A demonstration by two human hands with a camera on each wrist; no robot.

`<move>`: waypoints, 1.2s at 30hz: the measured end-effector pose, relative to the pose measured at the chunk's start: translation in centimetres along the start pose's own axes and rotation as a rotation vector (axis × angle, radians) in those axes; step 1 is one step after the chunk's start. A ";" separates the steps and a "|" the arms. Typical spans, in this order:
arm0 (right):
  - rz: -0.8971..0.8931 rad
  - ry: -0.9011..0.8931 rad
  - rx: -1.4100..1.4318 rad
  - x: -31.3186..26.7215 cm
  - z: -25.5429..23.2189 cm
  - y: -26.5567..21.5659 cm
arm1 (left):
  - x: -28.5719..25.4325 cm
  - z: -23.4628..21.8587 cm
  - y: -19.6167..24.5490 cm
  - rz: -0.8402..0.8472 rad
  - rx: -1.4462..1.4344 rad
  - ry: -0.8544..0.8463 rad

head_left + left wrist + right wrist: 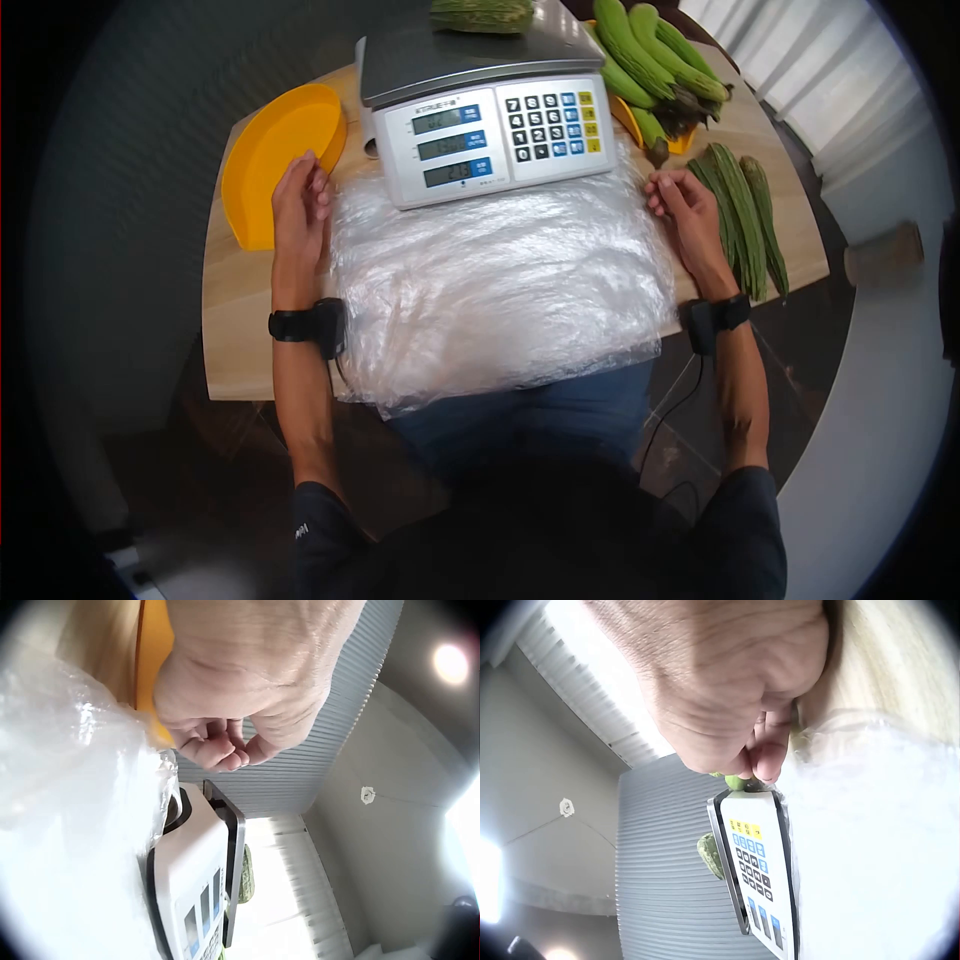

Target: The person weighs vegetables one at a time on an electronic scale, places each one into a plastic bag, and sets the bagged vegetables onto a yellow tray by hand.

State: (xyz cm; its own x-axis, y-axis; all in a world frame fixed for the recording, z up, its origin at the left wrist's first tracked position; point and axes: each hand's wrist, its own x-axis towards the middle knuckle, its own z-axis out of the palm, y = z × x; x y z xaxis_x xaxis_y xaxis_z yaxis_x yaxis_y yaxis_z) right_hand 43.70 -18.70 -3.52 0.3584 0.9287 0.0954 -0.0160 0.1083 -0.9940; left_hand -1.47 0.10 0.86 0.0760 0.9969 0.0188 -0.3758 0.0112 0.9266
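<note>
A clear plastic bag or film lies spread in front of a white scale; a green ridged vegetable rests on the scale's metal plate. My left hand hangs loosely curled between the film's left edge and a yellow tray, holding nothing. At the film's right edge is my right hand, fingers loosely bent and nothing held, beside long ridged gourds. The left wrist view shows the left hand with relaxed fingers, and the right wrist view shows the right hand near the scale.
Several green gourds lie in a second yellow tray at the back right. The wooden table has its front edge near the person's lap. A pale curtain hangs at the right.
</note>
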 end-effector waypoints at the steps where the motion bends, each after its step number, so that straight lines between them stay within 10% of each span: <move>1: 0.005 -0.019 -0.012 0.1 -0.1 -0.3 | 0.3 -0.1 0.3 -0.058 -0.021 -0.005; 7: -0.109 0.042 -0.410 -5.4 -0.1 -6.0 | -3.1 1.3 5.4 -0.082 0.537 -0.086; 13: -0.035 0.070 -0.681 -13.7 1.2 -6.7 | -18.6 7.7 7.0 -0.146 0.836 -0.343; 17: -0.119 0.135 -0.514 -16.2 2.7 -5.9 | -24.1 15.5 2.1 0.294 0.916 -0.516; 25: -0.226 0.207 -0.477 -17.4 2.6 -5.3 | -19.5 22.6 -9.2 0.443 1.202 -0.500; 36: -0.161 0.224 -0.360 -16.5 0.3 -5.0 | -18.3 22.8 -9.8 0.362 1.235 -0.544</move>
State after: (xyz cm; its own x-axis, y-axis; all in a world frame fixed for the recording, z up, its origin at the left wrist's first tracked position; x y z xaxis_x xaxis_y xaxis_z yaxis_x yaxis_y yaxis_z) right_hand 37.55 -34.42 -0.12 0.5236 0.8061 0.2758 0.3680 0.0780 -0.9265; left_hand 21.92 -20.00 0.02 0.6025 0.7719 0.2028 0.5743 -0.5957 0.5615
